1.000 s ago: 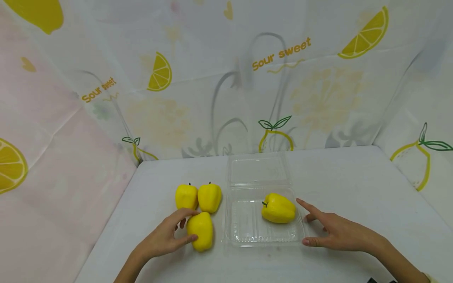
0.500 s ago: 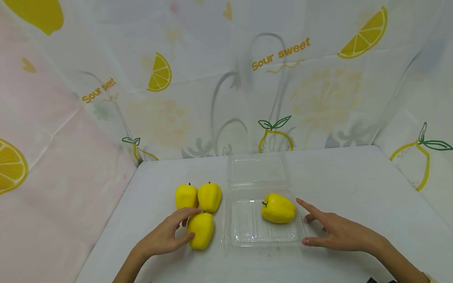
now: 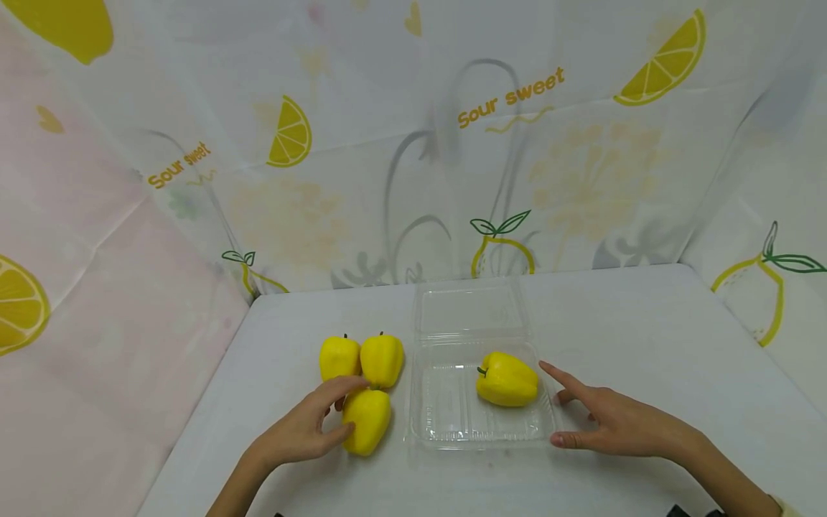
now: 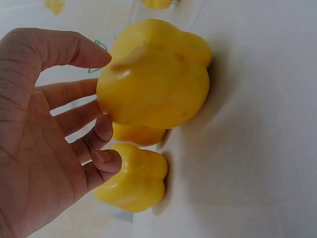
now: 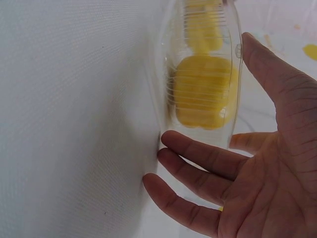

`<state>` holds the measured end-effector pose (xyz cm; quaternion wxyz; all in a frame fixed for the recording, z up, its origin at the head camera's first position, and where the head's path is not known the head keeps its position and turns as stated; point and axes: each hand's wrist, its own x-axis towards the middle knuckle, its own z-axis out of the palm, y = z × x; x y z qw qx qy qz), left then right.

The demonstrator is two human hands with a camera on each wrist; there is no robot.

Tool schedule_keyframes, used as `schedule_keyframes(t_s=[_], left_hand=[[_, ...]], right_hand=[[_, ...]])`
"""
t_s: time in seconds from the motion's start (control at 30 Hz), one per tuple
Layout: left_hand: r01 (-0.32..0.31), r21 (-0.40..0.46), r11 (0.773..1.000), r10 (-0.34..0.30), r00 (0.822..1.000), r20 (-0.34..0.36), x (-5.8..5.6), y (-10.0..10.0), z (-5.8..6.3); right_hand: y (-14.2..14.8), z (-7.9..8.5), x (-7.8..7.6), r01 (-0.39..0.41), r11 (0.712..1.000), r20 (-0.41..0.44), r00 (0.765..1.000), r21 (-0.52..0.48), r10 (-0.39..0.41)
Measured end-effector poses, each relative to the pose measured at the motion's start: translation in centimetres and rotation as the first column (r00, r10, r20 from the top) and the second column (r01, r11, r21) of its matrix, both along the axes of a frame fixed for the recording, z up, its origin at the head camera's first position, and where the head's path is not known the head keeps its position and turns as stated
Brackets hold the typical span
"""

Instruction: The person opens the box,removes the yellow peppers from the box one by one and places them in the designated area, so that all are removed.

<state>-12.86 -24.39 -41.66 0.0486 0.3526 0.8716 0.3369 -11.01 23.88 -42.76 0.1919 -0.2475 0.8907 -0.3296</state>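
Note:
My left hand (image 3: 300, 431) spans a yellow bell pepper (image 3: 368, 422) on the table, index finger reaching past its far end and thumb at its near left side. In the left wrist view the thumb tip meets that pepper (image 4: 153, 79), two fingers pass behind it, and the other two curl beside it. A clear plastic clamshell box (image 3: 446, 431) lies with its lid (image 3: 472, 312) folded back, another yellow bell pepper (image 3: 507, 379) on its side in the right half. My right hand (image 3: 620, 424) stays at the box's right wall, fingers spread, thumb tip at the rim (image 5: 239, 64).
Two more yellow bell peppers (image 3: 339, 357) stand side by side behind my left hand, stems up. All rests on a white-covered table (image 3: 620, 316). A lemon-printed cloth (image 3: 362, 215) hangs behind and at both sides.
The pepper at my left hand has turned a little, its near end swinging left. That hand's index finger has crept right over its far end, the thumb slightly back. My right hand stays put.

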Motion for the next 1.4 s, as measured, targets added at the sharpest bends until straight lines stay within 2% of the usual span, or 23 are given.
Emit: schedule_keyframes(t_s=[0.17,0.53,0.87,1.17,1.4], left_hand=[[-0.006,0.019,1.000,0.007,0.998,-0.059,0.0,0.1,0.3],[-0.078,0.039,0.996,0.083,0.984,-0.159,0.4,1.4,0.7],[-0.127,0.050,0.991,0.133,0.980,-0.149,0.4,3.0,0.7],[-0.125,0.078,0.989,0.135,0.982,-0.134,0.2,5.0,0.5],[-0.149,0.065,0.987,0.158,0.970,-0.187,0.0,6.3,0.4]], right_hand=[[0.0,0.0,-0.1,-0.002,1.000,-0.008,1.000,0.004,0.002],[-0.1,0.1,-0.2,0.000,1.000,-0.007,1.000,-0.002,0.000],[-0.2,0.2,-0.1,0.001,1.000,0.009,1.000,-0.008,-0.001],[-0.2,0.1,-0.1,0.008,1.000,-0.002,1.000,-0.007,-0.008],[-0.2,0.2,-0.1,0.014,1.000,-0.004,1.000,-0.002,-0.014]])
